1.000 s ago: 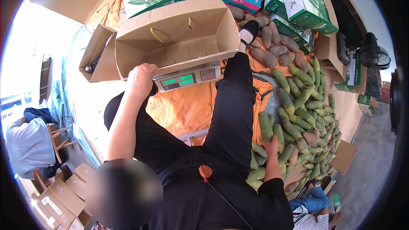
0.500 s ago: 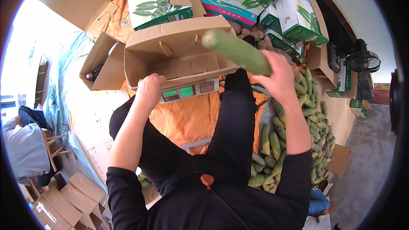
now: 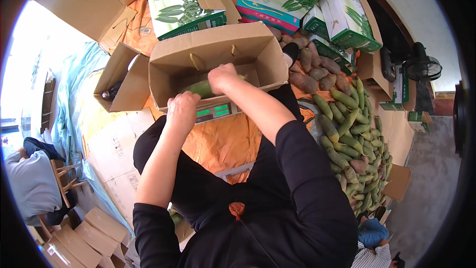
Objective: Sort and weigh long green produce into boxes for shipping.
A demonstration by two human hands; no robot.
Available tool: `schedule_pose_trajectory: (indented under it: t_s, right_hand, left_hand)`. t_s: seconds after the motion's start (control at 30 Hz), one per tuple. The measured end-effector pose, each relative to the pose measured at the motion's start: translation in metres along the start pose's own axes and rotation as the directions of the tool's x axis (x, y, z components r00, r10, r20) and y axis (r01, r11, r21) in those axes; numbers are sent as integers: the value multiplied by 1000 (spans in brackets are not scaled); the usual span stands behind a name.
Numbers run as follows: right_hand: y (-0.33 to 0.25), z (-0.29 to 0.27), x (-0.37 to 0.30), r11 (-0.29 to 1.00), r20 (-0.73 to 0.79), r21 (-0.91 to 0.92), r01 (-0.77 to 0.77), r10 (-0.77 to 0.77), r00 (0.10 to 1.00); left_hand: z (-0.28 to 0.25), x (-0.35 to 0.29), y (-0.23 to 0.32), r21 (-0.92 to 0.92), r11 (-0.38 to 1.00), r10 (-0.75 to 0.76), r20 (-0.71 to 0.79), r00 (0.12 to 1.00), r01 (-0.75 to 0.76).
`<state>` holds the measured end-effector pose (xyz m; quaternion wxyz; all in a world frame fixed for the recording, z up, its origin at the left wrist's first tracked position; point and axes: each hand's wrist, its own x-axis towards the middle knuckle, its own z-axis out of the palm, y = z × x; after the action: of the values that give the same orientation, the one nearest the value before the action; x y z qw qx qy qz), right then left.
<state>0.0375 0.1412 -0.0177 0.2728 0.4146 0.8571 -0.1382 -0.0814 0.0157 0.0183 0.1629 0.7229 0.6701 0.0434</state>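
Note:
An open cardboard box [image 3: 210,44] with yellow cord handles stands in front of me on a digital scale [image 3: 217,111] with a green-lit display. Inside its near side lies a long green radish [image 3: 202,89], gripped from above by my right hand [image 3: 224,78]. My left hand [image 3: 181,107] is closed over the box's near rim, close to the radish's left end. The fingertips of both hands are partly hidden. To my right a big heap of green radishes [image 3: 354,144] spreads beside my leg.
Reddish-brown roots [image 3: 317,74] lie beyond the heap. Printed white-and-green cartons [image 3: 186,7] stand at the back. A smaller open box [image 3: 121,79] sits to the left. A fan [image 3: 422,68] is at far right; other people sit at lower left and lower right.
My right hand has brought the green radish from above the box's right side down and left into it. The box has shifted slightly right; my left hand stays at its near rim.

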Motion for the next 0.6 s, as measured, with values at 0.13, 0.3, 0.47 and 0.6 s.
schedule_pose_trajectory:
  t_s: [0.13,0.3,0.47,0.6]
  right_hand:
    - [6,1,9,975,-104,209,73,-52,993]
    - [59,-9,-38,699,-539,572,429,-73,839]
    - [140,12,-135,479,-618,748,459,251,745]
    - [203,122,-189,397,-424,890,222,549,720]
  left_hand:
    - [1,3,2,-23,999,-41,-17,999,40]
    - [0,5,3,90,996,-3,52,999,-2]
    - [0,1,-3,25,1000,13,-16,1000,-12]
    - [-3,1,5,3,999,32,2,999,-32]
